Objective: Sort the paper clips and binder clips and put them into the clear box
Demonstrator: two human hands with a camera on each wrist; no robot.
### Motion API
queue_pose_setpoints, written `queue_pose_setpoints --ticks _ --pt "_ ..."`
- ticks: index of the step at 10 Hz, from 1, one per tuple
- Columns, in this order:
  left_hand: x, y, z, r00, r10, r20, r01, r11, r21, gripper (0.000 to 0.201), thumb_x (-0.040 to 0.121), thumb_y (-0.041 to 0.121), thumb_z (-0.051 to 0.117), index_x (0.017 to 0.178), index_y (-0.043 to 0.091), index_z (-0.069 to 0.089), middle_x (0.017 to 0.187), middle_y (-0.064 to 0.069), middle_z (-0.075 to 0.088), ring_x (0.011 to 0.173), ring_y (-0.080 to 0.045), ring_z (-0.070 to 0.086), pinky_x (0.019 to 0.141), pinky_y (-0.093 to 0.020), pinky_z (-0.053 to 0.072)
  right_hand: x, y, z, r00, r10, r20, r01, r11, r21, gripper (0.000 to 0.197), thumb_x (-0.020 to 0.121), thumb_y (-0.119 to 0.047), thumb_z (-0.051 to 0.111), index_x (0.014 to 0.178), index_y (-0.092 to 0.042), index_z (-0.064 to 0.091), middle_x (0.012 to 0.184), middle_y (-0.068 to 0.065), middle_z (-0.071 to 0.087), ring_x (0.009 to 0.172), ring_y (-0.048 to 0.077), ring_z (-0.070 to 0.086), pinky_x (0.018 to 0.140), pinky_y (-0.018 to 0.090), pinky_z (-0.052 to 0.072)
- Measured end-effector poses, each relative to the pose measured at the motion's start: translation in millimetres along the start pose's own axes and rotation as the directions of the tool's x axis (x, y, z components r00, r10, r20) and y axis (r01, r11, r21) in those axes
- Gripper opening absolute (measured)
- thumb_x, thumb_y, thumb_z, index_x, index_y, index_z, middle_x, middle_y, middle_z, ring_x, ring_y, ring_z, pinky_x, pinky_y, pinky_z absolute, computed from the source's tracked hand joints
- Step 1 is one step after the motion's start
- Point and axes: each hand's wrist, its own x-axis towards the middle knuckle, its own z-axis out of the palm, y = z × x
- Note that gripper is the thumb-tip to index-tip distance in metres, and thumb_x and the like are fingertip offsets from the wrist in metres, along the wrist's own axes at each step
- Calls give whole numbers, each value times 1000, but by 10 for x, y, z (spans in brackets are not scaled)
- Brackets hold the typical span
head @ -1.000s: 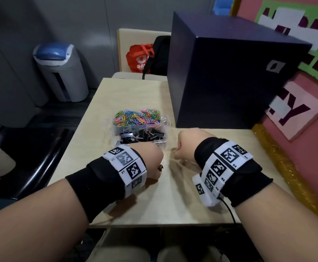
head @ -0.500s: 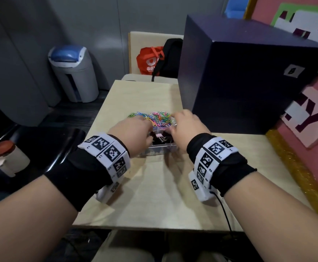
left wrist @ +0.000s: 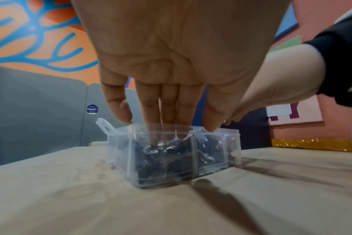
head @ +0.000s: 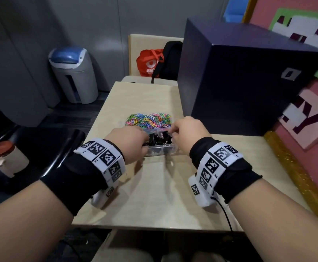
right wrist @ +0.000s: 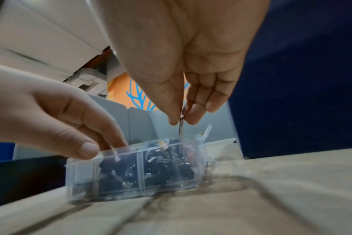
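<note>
A clear box (head: 160, 151) stands mid-table, with coloured paper clips (head: 148, 120) in its far compartment and black binder clips (head: 158, 139) in the near one. My left hand (head: 145, 141) reaches down at the box's left near corner. In the left wrist view its fingers (left wrist: 167, 111) are nearly straight, tips at the rim of the box (left wrist: 171, 167). Thumb and forefinger of my right hand (right wrist: 180, 121) pinch the wire handle of one binder clip (right wrist: 180, 128) just above the box (right wrist: 135, 174). The left hand (right wrist: 90, 147) has its thumb on the near rim.
A big dark blue box (head: 239, 82) fills the table's back right, close to my right hand. A pink board with a gold edge (head: 294, 176) runs along the right. A chair with bags (head: 154, 63), a bin (head: 73, 72) and a red-lidded jar (head: 1, 157) stand off the table (head: 154, 195).
Both hands have moved forward from the bare table in front of the box to over its near compartment. The right hand now pinches a binder clip above it.
</note>
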Motion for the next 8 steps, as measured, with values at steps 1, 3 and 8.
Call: queue_pose_setpoints --ticks 1,3,8 --pt "-26 -66 -34 993 -83 -80 75 992 -104 33 89 35 47 118 29 61 120 1 55 110 -25 57 89 -41 50 14 3 -35 996 11 -89 -4 997 79 24 93 -15 51 101 -23 72 113 4 58 104 23 58 90 28 48" --pt "-45 -179 -60 969 -226 -104 216 971 -98 28 91 36 46 112 26 62 116 0 57 109 -26 55 89 -39 43 44 -4 -52 959 1 -284 62 975 214 23 92 -14 53 100 -20 74 107 0 58 96 16 60 88 22 47" --pt "18 -217 3 960 -234 -157 248 965 80 29 91 15 47 114 26 61 111 -1 57 107 -27 50 86 -41 40 98 -22 87 998 53 -24 -53 999 -8 30 94 -16 44 108 -29 68 121 0 54 114 26 50 96 39 45"
